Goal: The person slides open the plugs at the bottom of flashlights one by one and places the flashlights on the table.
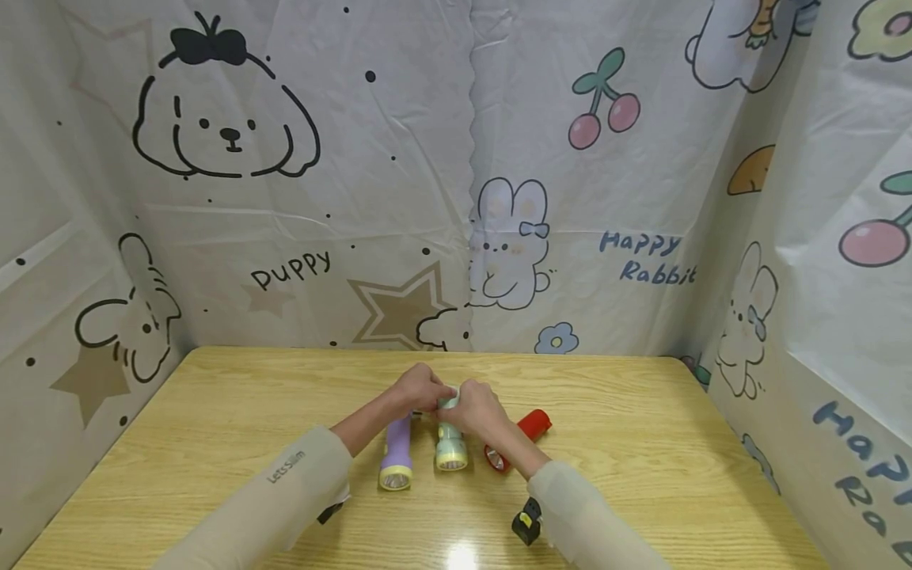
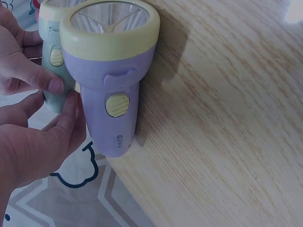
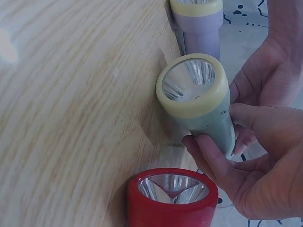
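Fingers of the left hand (image 1: 422,387) pinched the tail of one green flashlight (image 1: 450,445), while the right hand (image 1: 480,408) gripped its barrel, between one purple flashlight (image 1: 399,447) and one red flashlight (image 1: 536,425) on the surface (image 1: 627,475). It looked light, stiff, perhaps slick, best held by the narrow barrel. Flashlights numbered three.

The place is a small screened corner; whether it is in a home or a studio, one cannot tell. Pale cloth (image 1: 413,190) with a cartoon puppy (image 1: 228,111), rabbits (image 1: 509,257) and cherries (image 1: 586,131) hangs on three sides of a wood-grained table (image 1: 620,412).
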`<state>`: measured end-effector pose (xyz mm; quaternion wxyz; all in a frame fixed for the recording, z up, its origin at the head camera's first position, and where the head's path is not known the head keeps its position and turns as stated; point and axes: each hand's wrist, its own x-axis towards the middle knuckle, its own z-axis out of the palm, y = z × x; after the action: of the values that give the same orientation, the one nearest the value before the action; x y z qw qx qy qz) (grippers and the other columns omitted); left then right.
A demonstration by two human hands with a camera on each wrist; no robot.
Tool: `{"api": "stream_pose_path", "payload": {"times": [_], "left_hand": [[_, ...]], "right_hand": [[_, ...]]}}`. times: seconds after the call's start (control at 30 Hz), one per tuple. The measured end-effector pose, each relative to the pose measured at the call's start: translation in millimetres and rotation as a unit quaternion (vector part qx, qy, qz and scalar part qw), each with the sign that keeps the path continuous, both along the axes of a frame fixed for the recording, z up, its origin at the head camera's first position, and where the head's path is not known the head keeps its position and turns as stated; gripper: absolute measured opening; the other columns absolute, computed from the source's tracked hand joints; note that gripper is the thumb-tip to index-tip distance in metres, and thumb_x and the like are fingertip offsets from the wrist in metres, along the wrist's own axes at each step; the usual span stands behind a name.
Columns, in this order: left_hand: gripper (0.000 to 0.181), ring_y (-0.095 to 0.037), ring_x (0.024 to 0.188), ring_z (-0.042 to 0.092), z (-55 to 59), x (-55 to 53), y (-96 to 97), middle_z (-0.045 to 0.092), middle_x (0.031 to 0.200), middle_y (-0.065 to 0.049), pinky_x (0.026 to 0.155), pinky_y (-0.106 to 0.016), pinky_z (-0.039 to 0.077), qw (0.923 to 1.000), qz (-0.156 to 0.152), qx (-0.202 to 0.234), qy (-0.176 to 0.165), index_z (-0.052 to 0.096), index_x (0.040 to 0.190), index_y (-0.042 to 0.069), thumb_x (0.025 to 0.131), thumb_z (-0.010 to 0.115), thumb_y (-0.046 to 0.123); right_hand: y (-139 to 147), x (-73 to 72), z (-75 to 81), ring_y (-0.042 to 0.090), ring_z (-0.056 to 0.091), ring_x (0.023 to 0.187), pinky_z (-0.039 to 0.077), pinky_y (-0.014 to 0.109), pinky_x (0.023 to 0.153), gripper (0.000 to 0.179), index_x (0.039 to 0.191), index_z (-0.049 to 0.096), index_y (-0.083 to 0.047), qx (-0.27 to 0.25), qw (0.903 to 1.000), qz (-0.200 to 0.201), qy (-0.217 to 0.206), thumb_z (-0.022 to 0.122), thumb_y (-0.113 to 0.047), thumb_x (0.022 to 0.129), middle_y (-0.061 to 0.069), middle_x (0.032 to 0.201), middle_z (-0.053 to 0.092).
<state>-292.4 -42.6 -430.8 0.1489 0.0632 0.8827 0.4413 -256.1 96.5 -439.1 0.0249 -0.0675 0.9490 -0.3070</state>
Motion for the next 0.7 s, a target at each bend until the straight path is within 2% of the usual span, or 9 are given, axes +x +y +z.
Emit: {"api": "stream_pose_path", "payload": {"times": [0.33,0.7], "left_hand": [[0.040,-0.006,0.043,0.035,-1.2,0.0,1.3,0.045,0.045,0.004,0.045,-0.019,0.028,0.9996,-0.006,-0.024,0.012,0.065,0.054,0.005,0.092,0.071,0.017],[0.042,-0.007,0.044,0.035,-1.3,0.1,2.5,0.047,0.045,0.004,0.045,-0.019,0.029,0.9992,-0.012,-0.030,0.023,0.064,0.052,0.005,0.092,0.070,0.017]], "right_hand": [[-0.4,0.7,0.2,0.009,0.039,0.045,0.027,0.022,0.041,0.044,0.060,0.045,-0.014,0.000,0.9999,-0.002,-0.013,0.080,-0.029,0.081,-0.003,0.053,0.040],[2.0,-1.4,-1.5,0.009,0.044,0.043,0.031,0.021,0.040,0.040,0.060,0.049,-0.012,-0.011,0.9998,0.009,-0.016,0.079,-0.027,0.082,-0.002,0.051,0.047]]}}
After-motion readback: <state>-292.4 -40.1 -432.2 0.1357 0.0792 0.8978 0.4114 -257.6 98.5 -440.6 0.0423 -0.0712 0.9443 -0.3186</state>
